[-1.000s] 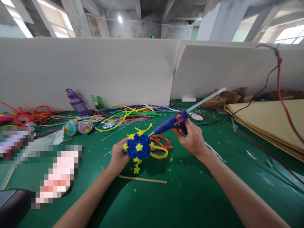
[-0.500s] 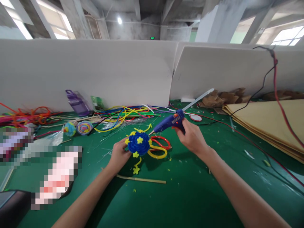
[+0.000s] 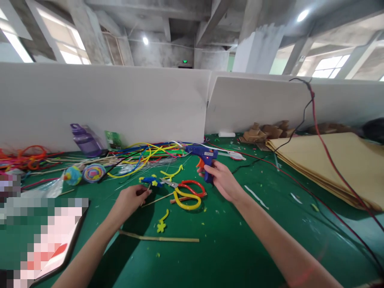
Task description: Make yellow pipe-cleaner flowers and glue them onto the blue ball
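My left hand (image 3: 130, 202) is closed, pinching a blue pipe-cleaner flower (image 3: 150, 181) with small yellow blossoms by its thin stem. The flower is tipped so that its side faces me. My right hand (image 3: 223, 181) wraps round the handle of a blue hot glue gun (image 3: 200, 152), which lies level above the table, nozzle to the left. Between the hands are scissors (image 3: 188, 204) with one red and one yellow handle. A loose yellow flower (image 3: 161, 227) with a short curled stem lies nearer me. Another curled yellow piece (image 3: 174, 175) rests behind the scissors.
A thin wooden stick (image 3: 169, 239) lies in front. Colourful pipe cleaners (image 3: 144, 150), two round swirled pieces (image 3: 94, 173) and a purple bottle (image 3: 85, 140) are at back left. A tablet-like device (image 3: 79, 228) is at left. Brown paper sheets (image 3: 327, 160) and red and black cables (image 3: 318, 128) occupy the right.
The glue gun has moved away from the flower and swung level, its glue stick end lowered. The flower has gone left and tilted from face-up to side-on. The view has shifted slightly.
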Available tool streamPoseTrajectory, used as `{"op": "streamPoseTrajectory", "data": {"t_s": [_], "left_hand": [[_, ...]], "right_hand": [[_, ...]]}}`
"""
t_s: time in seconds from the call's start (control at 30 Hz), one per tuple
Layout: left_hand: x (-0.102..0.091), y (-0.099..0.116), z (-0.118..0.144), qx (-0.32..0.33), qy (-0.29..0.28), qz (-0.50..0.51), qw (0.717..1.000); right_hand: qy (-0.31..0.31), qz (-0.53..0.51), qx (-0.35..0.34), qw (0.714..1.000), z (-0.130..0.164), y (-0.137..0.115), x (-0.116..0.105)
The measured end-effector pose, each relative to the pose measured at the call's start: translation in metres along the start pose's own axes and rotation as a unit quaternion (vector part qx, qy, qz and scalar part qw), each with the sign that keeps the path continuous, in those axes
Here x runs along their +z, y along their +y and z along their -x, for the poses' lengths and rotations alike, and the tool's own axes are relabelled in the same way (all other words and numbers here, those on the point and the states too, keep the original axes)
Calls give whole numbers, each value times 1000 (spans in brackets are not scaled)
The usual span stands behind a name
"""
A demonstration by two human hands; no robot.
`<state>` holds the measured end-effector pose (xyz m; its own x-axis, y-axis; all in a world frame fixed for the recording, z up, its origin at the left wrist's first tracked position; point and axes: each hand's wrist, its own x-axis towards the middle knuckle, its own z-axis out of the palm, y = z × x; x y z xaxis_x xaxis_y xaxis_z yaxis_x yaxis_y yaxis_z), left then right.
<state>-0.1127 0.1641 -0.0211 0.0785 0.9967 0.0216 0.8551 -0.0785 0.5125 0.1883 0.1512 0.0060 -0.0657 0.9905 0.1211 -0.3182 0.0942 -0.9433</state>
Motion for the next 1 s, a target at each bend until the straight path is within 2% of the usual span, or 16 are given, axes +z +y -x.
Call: {"op": "streamPoseTrajectory", "data": {"t_s": [0.07,0.1,0.13,0.2,0.23,0.27,0.33,0.37,0.43,0.5,0.6,0.7,0.8,0.9,1.0], "left_hand": [[-7,-1,1,16,6,-41,999],[-11,0,2,27,38,-65,997],[-14,3,4,43,91,-87,991],[-18,15,10,97,231,-103,963],[-17,24,13,125,265,-78,953],[-14,34,18,145,267,-34,952],[-3,57,28,170,204,102,959],[5,69,33,172,141,193,956],[23,88,41,167,20,373,913],[40,101,47,139,-32,481,865],[54,105,49,70,-4,570,819],[55,99,48,47,4,596,801],[48,93,48,38,13,616,787],[43,92,50,22,12,624,781],[44,90,52,17,-9,618,786]], "right_hand": [[-8,-53,21,998,2,2,6],[-7,-68,28,997,4,3,9],[-6,-76,32,997,5,5,12],[-13,-84,39,996,8,7,18],[-16,-88,43,995,11,7,22],[-19,-97,47,994,13,6,26],[-34,-119,57,991,20,5,35],[-47,-127,63,989,23,5,40],[-68,-137,72,986,30,6,50],[-72,-141,74,985,35,9,59],[-76,-132,69,986,39,13,65],[-123,-99,69,985,34,6,57],[-139,-41,52,988,23,-10,34],[-96,68,-22,993,15,-29,6],[-101,184,-70,975,12,-44,-16]]}}
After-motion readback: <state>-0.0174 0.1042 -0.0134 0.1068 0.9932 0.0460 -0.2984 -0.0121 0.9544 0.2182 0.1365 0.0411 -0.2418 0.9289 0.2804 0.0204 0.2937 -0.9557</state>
